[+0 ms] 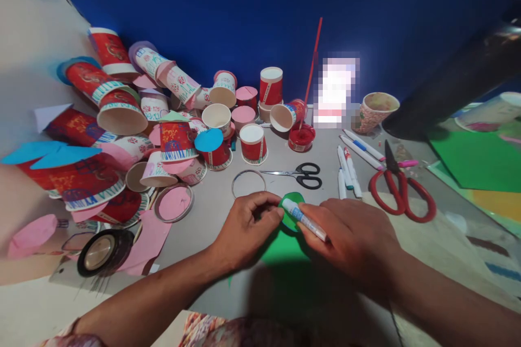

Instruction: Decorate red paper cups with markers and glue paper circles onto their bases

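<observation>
Paper (285,246), green, thin and floppy, lies just nearer than the black scissors (303,174); best pinned flat at its round edge. Left hand (244,227) pinches that edge with curled fingers. Right hand (350,233) is closed around a marker (303,218), tip on it.

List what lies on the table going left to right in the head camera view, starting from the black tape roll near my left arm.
Black tape roll → pink-filled ring → left hand → green paper disc → marker held in the right hand → red scissors → green paper sheet.
</observation>
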